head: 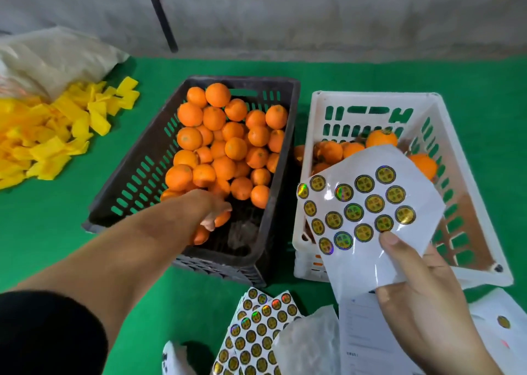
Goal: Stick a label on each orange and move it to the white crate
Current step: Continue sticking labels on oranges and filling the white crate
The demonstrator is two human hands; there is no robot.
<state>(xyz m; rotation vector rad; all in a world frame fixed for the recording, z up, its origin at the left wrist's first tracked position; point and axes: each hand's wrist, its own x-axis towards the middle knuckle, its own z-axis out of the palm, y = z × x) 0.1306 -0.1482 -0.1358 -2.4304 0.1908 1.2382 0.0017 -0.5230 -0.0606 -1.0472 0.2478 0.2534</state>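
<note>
Orange fruit fills the black crate [142,158], and my left hand [212,212] reaches into its near end, fingers curled round an orange [222,218] so I can lift it out for labelling. Right of the black crate, over the white crate [456,152], my right hand [422,286] pinches the label sheet [368,203] face up, ready for peeling. Labelled oranges [380,138] lie inside it.

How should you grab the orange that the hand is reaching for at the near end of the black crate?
From above, fingers curled over the top and round the sides of the round orange. It lies low on the floor of the black slotted plastic crate, near the front wall, so the top is the open way in. The left hand already comes that way.
</note>
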